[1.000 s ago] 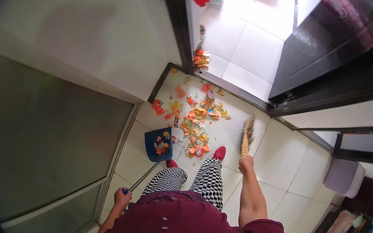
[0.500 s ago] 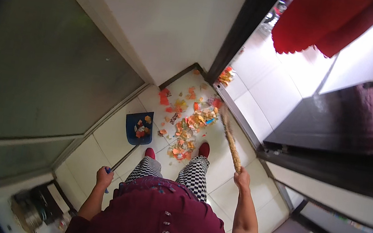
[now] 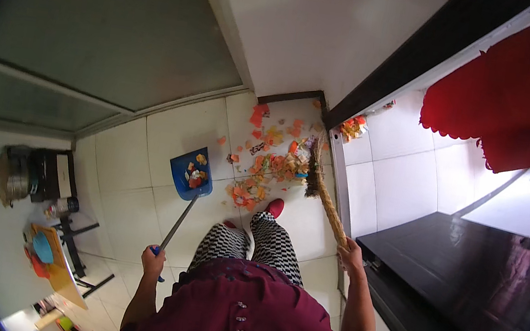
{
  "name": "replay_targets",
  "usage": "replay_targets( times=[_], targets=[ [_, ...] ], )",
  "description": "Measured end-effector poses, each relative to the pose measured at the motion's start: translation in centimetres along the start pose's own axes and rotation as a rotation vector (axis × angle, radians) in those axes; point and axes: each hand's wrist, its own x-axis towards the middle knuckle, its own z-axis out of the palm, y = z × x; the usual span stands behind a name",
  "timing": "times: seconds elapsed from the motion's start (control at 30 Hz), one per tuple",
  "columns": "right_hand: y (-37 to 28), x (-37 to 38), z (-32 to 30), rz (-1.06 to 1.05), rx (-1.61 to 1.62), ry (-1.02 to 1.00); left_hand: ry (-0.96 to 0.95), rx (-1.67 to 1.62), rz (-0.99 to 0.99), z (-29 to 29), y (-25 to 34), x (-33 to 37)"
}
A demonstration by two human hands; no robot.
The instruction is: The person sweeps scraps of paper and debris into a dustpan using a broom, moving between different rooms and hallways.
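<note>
My left hand point(image 3: 153, 260) is closed round the blue grip of a long-handled dustpan. Its blue pan point(image 3: 180, 184) rests on the tiles at the left, with a few colourful scraps in it. In my right hand point(image 3: 352, 255) is the straw handle of a broom point(image 3: 328, 208). The broom's dark bristles touch the right edge of a spread of orange, yellow and red paper-like scraps point(image 3: 275, 163) on the floor. These scraps lie in front of my red shoes point(image 3: 275, 207), apart from the pan.
More scraps point(image 3: 353, 129) lie beyond the door sill at the right. A dark glossy door point(image 3: 460, 274) stands at the right, below a hanging red cloth point(image 3: 511, 98). White walls and a frosted panel point(image 3: 121, 30) bound the far side. Pots point(image 3: 13, 174) and a small table point(image 3: 64, 266) stand left.
My view and body have turned left, bringing the table and pots into sight. The broom's bristles now lie against the scraps' right edge. Both hands keep their holds.
</note>
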Motion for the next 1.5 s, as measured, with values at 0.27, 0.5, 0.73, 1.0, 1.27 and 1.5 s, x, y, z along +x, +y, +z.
replay_targets(
  times=[0.27,0.5,0.73,1.0,1.27,1.5],
  targets=[
    [1.6,-0.6,-4.6,-0.273,-0.509,0.071,0.051,-0.094,-0.24,7.4,-9.2,-12.1],
    [2.4,-0.7,-4.4,-0.423,-1.064,-0.075,0.103,-0.257,-0.413,13.8,-16.4,-25.9],
    [-3.8,8.0,-3.6,-0.586,-1.487,-0.094,0.036,-0.175,-0.525,17.1,-19.6,-36.0],
    [-6.4,10.1,-5.9,-0.737,-1.054,0.118,0.207,-0.273,-0.662,20.8,-18.4,-41.5],
    [-2.2,4.9,-5.4,-0.783,-0.934,-0.198,0.293,-0.333,-0.68,22.2,-17.1,-44.0],
    [4.2,7.0,5.9,-0.559,-0.888,-0.671,0.428,-0.542,-0.718,24.0,-15.5,-46.4]
  ],
)
